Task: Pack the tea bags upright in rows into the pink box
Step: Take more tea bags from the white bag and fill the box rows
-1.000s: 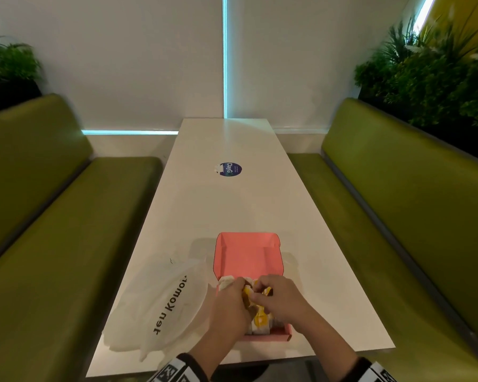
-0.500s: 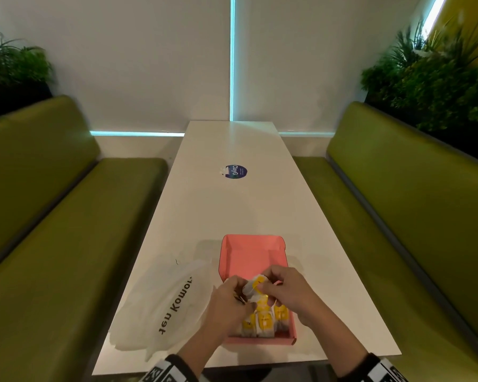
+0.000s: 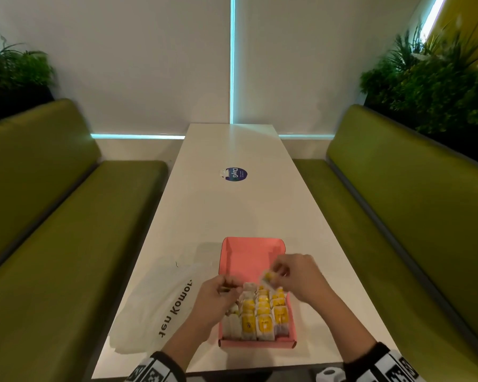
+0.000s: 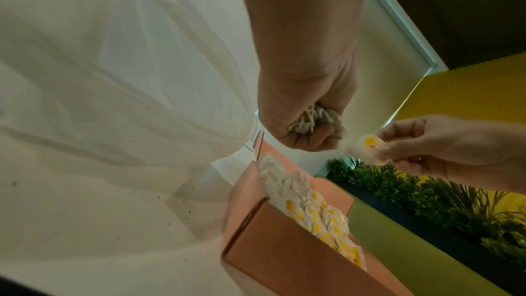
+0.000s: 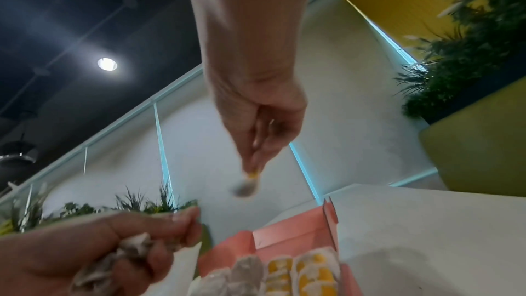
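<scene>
Head view: low in the frame, the pink box (image 3: 251, 257) sits open on the white table (image 3: 232, 210), tea bags (image 3: 262, 315) upright in rows inside. The right hand (image 3: 301, 274) pinches one tea bag (image 3: 268, 277) above them; the left hand (image 3: 215, 296) clutches a crumpled bunch (image 4: 313, 120). A white plastic bag (image 3: 155, 307) lies left.

Green benches (image 3: 66, 216) flank a white table (image 3: 232, 210); plants (image 3: 439, 86) behind.
</scene>
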### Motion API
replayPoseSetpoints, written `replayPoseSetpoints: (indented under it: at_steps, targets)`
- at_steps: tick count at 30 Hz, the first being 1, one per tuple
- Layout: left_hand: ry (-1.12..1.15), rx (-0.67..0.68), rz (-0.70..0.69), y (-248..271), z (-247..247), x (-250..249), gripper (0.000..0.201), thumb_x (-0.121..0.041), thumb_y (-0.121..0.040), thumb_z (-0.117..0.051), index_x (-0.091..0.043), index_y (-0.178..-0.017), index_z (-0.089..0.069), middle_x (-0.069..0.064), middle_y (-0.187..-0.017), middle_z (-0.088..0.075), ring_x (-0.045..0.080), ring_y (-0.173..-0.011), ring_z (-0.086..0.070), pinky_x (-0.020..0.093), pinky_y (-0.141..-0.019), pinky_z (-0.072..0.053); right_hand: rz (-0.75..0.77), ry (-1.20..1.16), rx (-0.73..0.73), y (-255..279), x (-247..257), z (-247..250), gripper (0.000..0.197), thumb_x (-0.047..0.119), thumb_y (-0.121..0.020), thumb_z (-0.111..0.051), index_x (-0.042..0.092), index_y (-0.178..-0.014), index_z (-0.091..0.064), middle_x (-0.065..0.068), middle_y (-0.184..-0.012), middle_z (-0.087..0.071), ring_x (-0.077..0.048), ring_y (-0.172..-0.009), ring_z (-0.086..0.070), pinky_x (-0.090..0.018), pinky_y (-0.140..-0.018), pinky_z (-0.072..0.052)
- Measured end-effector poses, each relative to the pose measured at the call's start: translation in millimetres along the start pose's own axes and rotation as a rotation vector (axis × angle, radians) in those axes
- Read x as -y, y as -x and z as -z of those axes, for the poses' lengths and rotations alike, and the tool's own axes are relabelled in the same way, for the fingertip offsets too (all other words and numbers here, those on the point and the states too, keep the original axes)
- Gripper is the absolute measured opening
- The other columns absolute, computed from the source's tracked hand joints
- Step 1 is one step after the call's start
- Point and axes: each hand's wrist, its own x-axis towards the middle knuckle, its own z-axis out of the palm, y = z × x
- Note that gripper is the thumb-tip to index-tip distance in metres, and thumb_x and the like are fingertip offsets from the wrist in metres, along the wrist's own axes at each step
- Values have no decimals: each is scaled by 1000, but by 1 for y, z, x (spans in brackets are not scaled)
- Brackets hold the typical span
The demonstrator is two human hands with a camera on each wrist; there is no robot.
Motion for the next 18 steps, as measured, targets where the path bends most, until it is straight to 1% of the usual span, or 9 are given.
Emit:
replayPoseSetpoints:
  at_steps: [2,3,6,7,11,12,15,16,18]
  targets:
    - [22,-37,-44,0,-1,-1,7,-8,-85,-66,-14,-87,-69,-1,-80,-66,11,-65,-58,20,-51,-44,-21,138,-253,-2,1,0,11,22,-84,-67,17,-94,-67,1,-84,-67,-19,-80,-63,-29,-73,-52]
    - [32,-59,-75,0,-1,-2,8,-9,-85,-66,-16,-87,-70,-3,-81,-67,11,-70,-59,20,-55,-46,21,126,-195,-1,2,0,11,22,-84,-67,16,-93,-67,2,-82,-66,-17,-80,-63,-27,-71,-51]
    - [87,-101,-144,0,-4,-5,10,-11,-85,-66,-18,-87,-71,-6,-78,-68,6,-68,-59,19,-61,-47,112,-95,356,7,5,0,11,8,-79,-71,7,-90,-69,6,-72,-61,-13,-65,-60,-19,-62,-50]
    - [105,-106,-152,0,-5,-7,9,-11,-86,-65,-18,-88,-72,-7,-75,-67,3,-64,-58,17,-59,-45,109,-115,398,9,6,-1,11,7,-78,-72,6,-88,-70,7,-71,-60,-11,-62,-59,-16,-60,-49]
    - [114,-113,-167,0,-7,-10,10,-12,-86,-65,-18,-88,-72,-10,-75,-67,-6,-66,-59,17,-64,-46,-14,72,-228,0,3,-4,11,19,-79,-71,15,-72,-65,6,-85,-54,-11,-74,-55,-22,-69,-45]
    - [108,-110,-173,0,-7,-11,10,-12,-86,-65,-19,-87,-72,-10,-76,-68,-6,-68,-59,18,-65,-46,7,72,-193,1,4,-3,13,18,-80,-70,13,-70,-65,5,-86,-53,-12,-76,-55,-25,-71,-46]
    - [83,-97,-204,0,-7,-12,9,-14,-85,-66,-20,-86,-72,-9,-78,-69,-5,-68,-59,17,-64,-47,99,-5,275,10,11,2,27,12,-73,-77,25,-57,-60,9,-77,-53,-5,-67,-51,-17,-61,-44]
    - [80,-92,-212,0,-8,-12,9,-15,-85,-66,-21,-87,-73,-9,-79,-69,-5,-68,-59,16,-63,-47,86,-21,282,11,12,1,32,11,-73,-77,28,-55,-56,10,-76,-53,-5,-67,-51,-17,-60,-43]
    - [77,-82,-225,0,-8,-13,11,-15,-85,-66,-23,-87,-73,-11,-80,-69,-4,-70,-59,16,-63,-47,27,59,-2,2,6,-1,36,18,-77,-74,31,-54,-48,10,-78,-51,-10,-73,-51,-20,-64,-41]
